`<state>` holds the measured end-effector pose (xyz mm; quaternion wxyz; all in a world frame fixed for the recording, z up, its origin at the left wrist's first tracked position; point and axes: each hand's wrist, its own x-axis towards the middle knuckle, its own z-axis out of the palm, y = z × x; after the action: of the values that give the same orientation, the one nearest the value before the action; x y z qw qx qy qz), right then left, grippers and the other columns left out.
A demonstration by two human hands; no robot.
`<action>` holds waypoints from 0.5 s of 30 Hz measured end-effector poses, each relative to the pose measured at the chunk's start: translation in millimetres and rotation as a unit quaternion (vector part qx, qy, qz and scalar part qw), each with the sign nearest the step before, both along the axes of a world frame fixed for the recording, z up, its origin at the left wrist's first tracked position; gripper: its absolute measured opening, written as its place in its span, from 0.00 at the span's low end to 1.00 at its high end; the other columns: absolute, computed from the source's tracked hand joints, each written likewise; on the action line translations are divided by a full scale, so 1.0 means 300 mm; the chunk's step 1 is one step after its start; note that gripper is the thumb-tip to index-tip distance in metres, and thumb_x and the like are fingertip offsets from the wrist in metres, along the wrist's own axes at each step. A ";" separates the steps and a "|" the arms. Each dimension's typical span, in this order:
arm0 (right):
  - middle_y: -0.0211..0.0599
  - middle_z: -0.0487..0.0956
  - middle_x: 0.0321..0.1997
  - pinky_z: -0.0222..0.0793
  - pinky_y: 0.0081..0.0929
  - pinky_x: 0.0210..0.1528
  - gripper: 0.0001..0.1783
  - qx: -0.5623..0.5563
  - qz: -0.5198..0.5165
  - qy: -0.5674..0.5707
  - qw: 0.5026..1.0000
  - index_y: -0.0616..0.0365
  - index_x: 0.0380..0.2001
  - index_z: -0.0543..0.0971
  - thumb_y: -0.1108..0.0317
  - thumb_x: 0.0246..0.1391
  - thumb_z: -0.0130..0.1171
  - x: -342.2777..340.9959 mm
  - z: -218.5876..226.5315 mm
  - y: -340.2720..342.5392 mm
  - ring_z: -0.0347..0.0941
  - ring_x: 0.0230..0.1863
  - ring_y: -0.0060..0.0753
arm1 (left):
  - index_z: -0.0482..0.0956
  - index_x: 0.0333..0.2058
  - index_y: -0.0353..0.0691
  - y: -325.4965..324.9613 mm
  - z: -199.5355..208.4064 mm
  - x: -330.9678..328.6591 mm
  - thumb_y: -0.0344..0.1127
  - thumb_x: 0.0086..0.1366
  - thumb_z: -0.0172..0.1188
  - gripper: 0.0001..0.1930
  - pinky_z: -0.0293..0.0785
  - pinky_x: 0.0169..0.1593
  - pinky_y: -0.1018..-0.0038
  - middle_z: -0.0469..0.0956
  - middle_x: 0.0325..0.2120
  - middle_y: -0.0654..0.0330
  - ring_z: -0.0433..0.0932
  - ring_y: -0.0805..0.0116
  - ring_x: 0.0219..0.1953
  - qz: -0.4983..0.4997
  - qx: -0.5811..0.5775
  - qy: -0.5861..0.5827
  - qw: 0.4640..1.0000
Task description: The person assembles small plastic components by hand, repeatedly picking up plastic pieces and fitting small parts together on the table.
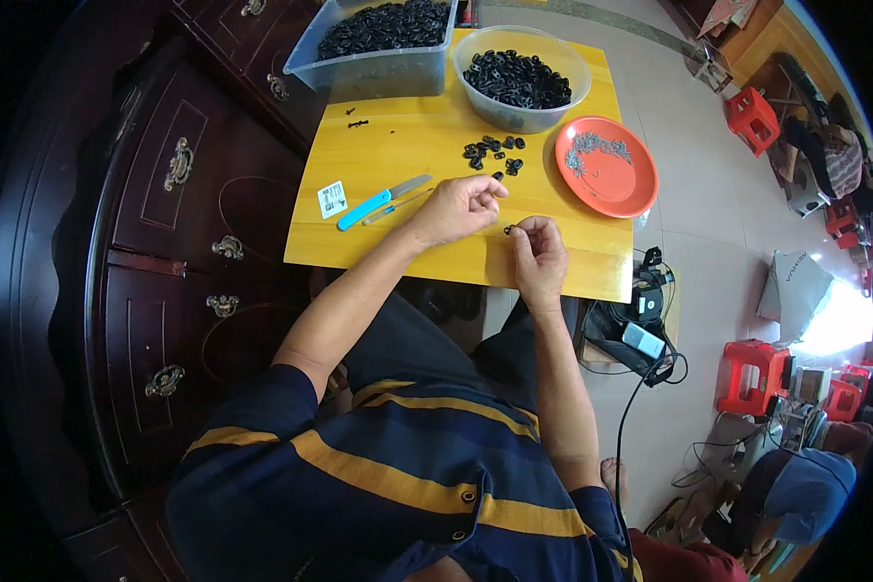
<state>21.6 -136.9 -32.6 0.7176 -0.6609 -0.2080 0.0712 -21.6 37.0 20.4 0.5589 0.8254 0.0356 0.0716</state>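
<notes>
My right hand [540, 257] pinches a small black plastic part [507, 230] between thumb and forefinger, just above the yellow table [427, 247]. To its left, my left hand [459, 210] is closed with curled fingers; what they hold, if anything, is too small to make out. One black piece [498, 177] lies right beside the left fingertips. Beyond the hands, several loose black ring-shaped pieces [483, 149] are scattered. An orange-red plate [623, 194] with small grey metal bits [592, 147] sits on the right.
A blue-handled knife [367, 208], a thin tool [378, 214] and a white label [332, 199] lie on the left. A clear tub [443, 78] and a round bowl [572, 107], both full of black pieces, stand at the back. A black bag [606, 335] with cables sits right of the table.
</notes>
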 end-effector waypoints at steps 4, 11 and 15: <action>0.23 0.76 0.28 0.67 0.14 0.34 0.04 -0.012 -0.005 0.002 1.000 0.60 0.34 0.74 0.76 0.58 0.58 0.003 -0.003 -0.002 0.70 0.29 0.11 | 0.81 0.40 0.38 0.044 -0.001 0.033 0.29 0.55 0.61 0.12 0.76 0.33 0.71 0.81 0.27 0.60 0.80 0.67 0.27 0.093 0.116 0.001 0.989; 0.22 0.74 0.31 0.65 0.12 0.36 0.05 -0.019 0.010 0.020 1.000 0.60 0.36 0.72 0.79 0.59 0.56 -0.003 0.018 -0.002 0.68 0.31 0.10 | 0.81 0.34 0.41 0.042 -0.013 0.121 0.36 0.55 0.63 0.09 0.77 0.39 0.58 0.79 0.30 0.56 0.80 0.54 0.35 0.120 0.337 -0.029 0.933; 0.23 0.75 0.28 0.67 0.14 0.34 0.04 -0.005 -0.006 0.021 1.000 0.59 0.35 0.74 0.76 0.57 0.58 -0.009 0.007 -0.004 0.68 0.30 0.11 | 0.82 0.34 0.42 0.046 -0.030 0.163 0.38 0.56 0.61 0.09 0.76 0.39 0.58 0.78 0.30 0.55 0.79 0.53 0.35 0.082 0.407 -0.035 0.909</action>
<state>18.9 -138.1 -30.5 0.7189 -0.6642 -0.1880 0.0818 27.2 50.6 11.2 0.1672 0.9725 0.0513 0.1538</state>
